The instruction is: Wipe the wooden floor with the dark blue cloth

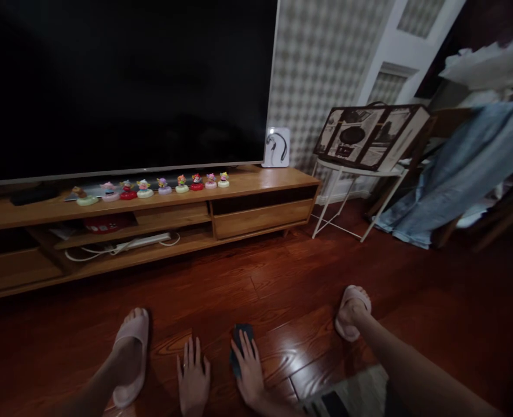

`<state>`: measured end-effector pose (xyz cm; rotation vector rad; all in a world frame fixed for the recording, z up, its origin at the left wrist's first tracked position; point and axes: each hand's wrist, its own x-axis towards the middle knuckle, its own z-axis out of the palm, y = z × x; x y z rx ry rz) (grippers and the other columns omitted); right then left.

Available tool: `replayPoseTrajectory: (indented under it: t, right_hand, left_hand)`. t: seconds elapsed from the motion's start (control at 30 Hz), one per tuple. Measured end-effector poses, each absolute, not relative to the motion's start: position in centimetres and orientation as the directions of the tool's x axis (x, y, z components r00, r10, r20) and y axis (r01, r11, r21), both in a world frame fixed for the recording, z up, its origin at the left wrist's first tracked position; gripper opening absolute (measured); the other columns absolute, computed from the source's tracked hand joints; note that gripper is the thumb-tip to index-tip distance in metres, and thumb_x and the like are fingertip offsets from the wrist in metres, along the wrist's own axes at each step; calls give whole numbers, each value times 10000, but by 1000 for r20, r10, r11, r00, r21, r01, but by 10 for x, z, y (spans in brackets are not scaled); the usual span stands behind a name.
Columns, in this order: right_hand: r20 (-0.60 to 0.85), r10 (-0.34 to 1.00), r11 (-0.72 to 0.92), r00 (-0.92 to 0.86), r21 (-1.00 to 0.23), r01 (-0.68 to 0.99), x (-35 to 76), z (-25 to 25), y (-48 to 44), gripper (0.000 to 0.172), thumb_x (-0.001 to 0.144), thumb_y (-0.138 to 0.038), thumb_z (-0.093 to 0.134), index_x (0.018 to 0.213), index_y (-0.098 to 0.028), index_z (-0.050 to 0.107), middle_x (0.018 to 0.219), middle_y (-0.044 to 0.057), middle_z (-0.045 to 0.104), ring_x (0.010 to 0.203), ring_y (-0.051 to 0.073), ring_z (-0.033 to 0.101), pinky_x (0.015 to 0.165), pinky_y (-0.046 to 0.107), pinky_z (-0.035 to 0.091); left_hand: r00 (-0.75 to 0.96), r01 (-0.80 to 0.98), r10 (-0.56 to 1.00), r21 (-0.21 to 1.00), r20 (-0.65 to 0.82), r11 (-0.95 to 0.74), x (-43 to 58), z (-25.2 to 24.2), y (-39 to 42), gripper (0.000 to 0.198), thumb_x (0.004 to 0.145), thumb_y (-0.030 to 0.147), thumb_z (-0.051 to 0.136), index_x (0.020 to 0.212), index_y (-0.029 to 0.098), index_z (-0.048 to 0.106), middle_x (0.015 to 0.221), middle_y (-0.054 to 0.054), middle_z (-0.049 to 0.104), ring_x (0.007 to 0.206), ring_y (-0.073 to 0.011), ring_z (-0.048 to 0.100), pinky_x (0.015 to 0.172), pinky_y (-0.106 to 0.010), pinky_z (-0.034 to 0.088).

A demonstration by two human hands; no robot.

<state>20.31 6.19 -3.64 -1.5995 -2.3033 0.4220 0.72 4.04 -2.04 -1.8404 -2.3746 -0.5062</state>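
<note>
Your right hand (248,370) is flat, fingers spread, pressed down on a dark cloth (241,341) on the floor (282,278). The cloth sits under the fingers, between your legs, its far edge poking out past the fingertips. Your left hand (193,379) is just beside it, also flat and spread, palm on bare wood, holding nothing.

It looks like floor wiping. Judgement: keep the palm over the middle of the cloth so it doesn't bunch or slide out, use the left hand as a brace, and work along the plank grain in overlapping passes.

Both feet are in pale slippers (130,353), one either side of the hands, well apart.

The floor is glossy dark red wood with strong glare near the right hand, so smears will be hard to judge from this angle.

Ahead: a low wooden TV stand (256,217) with a row of small figurines (152,188) on top, a big dark screen (126,87) above, and cables on the lower shelf. To the right are a white folding table (356,174) and hanging jeans (465,168). The room is dim.
</note>
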Motion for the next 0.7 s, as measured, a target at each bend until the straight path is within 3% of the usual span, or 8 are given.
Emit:
replayPoseTrajectory:
  t: [0.07, 0.13, 0.23, 0.33, 0.4, 0.53, 0.6, 0.7]
  right_hand:
    - [39, 905, 401, -423, -409, 820, 216, -28, 77, 916, 695, -47, 489, 1564, -307, 363, 1682, -4, 179, 1553, 199, 152, 1256, 495, 176]
    - [21, 915, 380, -404, -385, 841, 251, -14, 105, 894, 681, -20, 449, 1533, -290, 427, 1669, -1, 236, 1545, 180, 188, 1255, 479, 182]
    - [68, 987, 159, -144, -320, 934, 327, 3, 146, 816, 722, -11, 395, 1501, -235, 484, 1642, 46, 321, 1529, 194, 249, 1246, 491, 198]
    - [145, 986, -44, 85, -267, 963, 394, 1, 163, 769, 734, -22, 381, 1480, -159, 510, 1626, 102, 351, 1529, 219, 253, 1246, 480, 194]
    - [186, 963, -141, 193, -262, 955, 415, -5, 160, 752, 750, -36, 375, 1488, -117, 490, 1633, 129, 331, 1541, 229, 210, 1248, 474, 181]
    - [205, 898, -311, 389, -329, 892, 376, -13, 141, 692, 836, -120, 387, 1525, -52, 410, 1667, 185, 196, 1561, 294, 62, 1247, 554, 113]
    - [173, 932, -244, 319, -352, 903, 328, -14, 128, 703, 841, -128, 409, 1542, -78, 389, 1678, 163, 153, 1561, 298, 28, 1246, 573, 88]
    - [101, 994, 1, 39, -366, 931, 251, -20, 102, 766, 813, -92, 455, 1568, -192, 368, 1683, 83, 161, 1560, 260, 68, 1259, 545, 94]
  left_hand:
    - [-272, 949, 930, 231, 248, 216, 1, -23, 43, 658, 881, 339, 355, 1504, 145, 443, 1597, -126, 419, 1498, -255, 359, 1266, -516, 193]
    - [-270, 939, 937, 277, 221, 205, -11, -22, 48, 717, 824, 399, 469, 1517, 220, 435, 1599, -94, 427, 1515, -287, 320, 1244, -547, 242]
    - [-262, 931, 940, 315, 220, 186, -31, -16, 58, 838, 715, 441, 608, 1522, 330, 416, 1641, -20, 366, 1560, -336, 162, 1228, -593, 244]
    - [-277, 928, 932, 317, 235, 196, -37, -13, 62, 870, 715, 418, 601, 1547, 345, 358, 1662, 27, 319, 1572, -333, 70, 1250, -580, 179]
    - [-279, 927, 930, 319, 238, 197, -30, -16, 59, 844, 751, 390, 561, 1560, 329, 329, 1658, 24, 330, 1573, -306, 88, 1257, -562, 175]
    - [-282, 933, 930, 295, 235, 208, -5, -23, 46, 703, 855, 329, 412, 1545, 202, 376, 1626, -86, 386, 1548, -254, 238, 1269, -534, 173]
    - [-282, 943, 926, 248, 251, 219, 3, -23, 42, 651, 887, 307, 347, 1517, 159, 423, 1614, -114, 398, 1526, -242, 300, 1274, -521, 162]
    - [-282, 951, 920, 203, 273, 231, 9, -20, 39, 626, 906, 301, 309, 1492, 141, 460, 1609, -115, 402, 1506, -243, 343, 1274, -506, 171]
